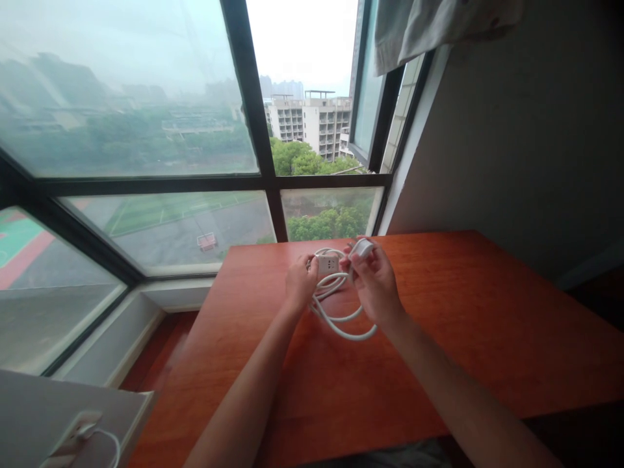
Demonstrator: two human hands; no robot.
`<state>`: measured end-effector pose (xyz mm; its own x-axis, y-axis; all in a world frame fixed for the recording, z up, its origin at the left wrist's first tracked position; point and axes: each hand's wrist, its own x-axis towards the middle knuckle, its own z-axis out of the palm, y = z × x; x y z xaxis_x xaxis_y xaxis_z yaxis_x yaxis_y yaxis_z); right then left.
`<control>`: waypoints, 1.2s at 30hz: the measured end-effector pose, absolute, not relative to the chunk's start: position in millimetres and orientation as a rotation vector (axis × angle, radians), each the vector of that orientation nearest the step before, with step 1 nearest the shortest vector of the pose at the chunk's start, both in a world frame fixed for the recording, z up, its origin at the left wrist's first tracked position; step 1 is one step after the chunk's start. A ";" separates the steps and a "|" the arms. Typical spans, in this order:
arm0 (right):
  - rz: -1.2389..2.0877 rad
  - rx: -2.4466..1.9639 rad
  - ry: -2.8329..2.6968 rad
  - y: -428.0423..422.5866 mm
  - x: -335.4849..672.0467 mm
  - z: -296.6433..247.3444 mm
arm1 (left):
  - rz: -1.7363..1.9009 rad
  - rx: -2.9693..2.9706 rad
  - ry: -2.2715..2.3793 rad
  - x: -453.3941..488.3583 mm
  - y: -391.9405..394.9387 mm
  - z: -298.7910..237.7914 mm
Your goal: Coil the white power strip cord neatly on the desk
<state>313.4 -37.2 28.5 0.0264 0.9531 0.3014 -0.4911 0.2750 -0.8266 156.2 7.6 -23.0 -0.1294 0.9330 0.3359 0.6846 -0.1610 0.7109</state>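
Note:
Over the far part of the table, my left hand [301, 279] is closed on the left end of a white power strip [328, 263], whose socket holes face me. My right hand [374, 276] grips a white plug [361, 248] just to the right of the strip, fingers wrapped around it and metal prongs pointing left. A white cable [353, 336] lies in loose loops between and below both hands. Part of the strip is hidden by my left fingers.
The reddish-brown wooden table [468, 312] stands against large windows [146, 117] with dark frames, one pane open. A grey wall [511, 156] rises on the right, with a pale cloth [439, 29] hanging above. At lower left, a charger with a white cord sits in a wall socket [80, 432].

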 end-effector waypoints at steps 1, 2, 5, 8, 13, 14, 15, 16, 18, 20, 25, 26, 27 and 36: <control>1.270 -0.564 -0.876 -31.7 315.0 27.7 | 1.203 1.854 1.743 156.6 5.1 -24.5; 1.309 -0.538 -0.781 -26.3 316.0 26.1 | 1.216 1.891 1.656 157.4 2.4 -25.7; 1.392 -0.485 -0.649 -15.5 313.8 19.9 | 1.170 2.116 1.452 163.5 -5.3 -26.6; 1.474 -0.451 -0.647 -15.1 309.4 21.4 | 1.086 2.333 1.526 171.1 -9.9 -25.7; 1.468 -0.267 -0.552 -5.0 337.0 37.9 | 1.126 2.336 1.743 170.0 -5.4 -33.9; 1.422 -0.243 -0.492 1.3 347.4 36.4 | 1.138 2.308 1.764 168.2 -3.3 -37.7; 1.376 -0.245 -0.422 8.5 357.6 31.6 | 1.148 2.284 1.775 166.5 -1.2 -41.8; 1.329 -0.277 -0.350 15.9 366.7 23.5 | 1.163 2.258 1.788 164.9 0.8 -46.0; 1.296 -0.446 -0.225 28.4 379.6 0.2 | 1.200 2.194 1.825 162.4 4.3 -53.9; 1.362 -0.670 -0.204 35.4 385.3 -25.5 | 1.236 2.108 1.870 159.3 7.2 -59.7; 1.556 -0.939 -0.431 33.7 387.0 -61.0 | 1.306 1.881 1.721 142.5 14.2 -62.9; 1.551 -0.971 -0.479 32.3 387.4 -63.3 | 1.332 1.791 1.669 137.4 15.9 -62.5; 1.535 -1.000 -0.522 31.0 387.9 -65.2 | 1.357 1.684 1.626 131.9 17.8 -62.2; 1.339 -1.145 -0.937 22.8 389.6 -84.4 | 1.327 1.246 1.435 79.7 15.5 -71.7</control>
<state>389.6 22.8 -84.4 0.0526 0.9919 -0.1155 -0.2308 -0.1004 -0.9678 79.7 15.5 -71.7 -0.1943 0.9789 0.0630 0.1393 -0.0361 0.9896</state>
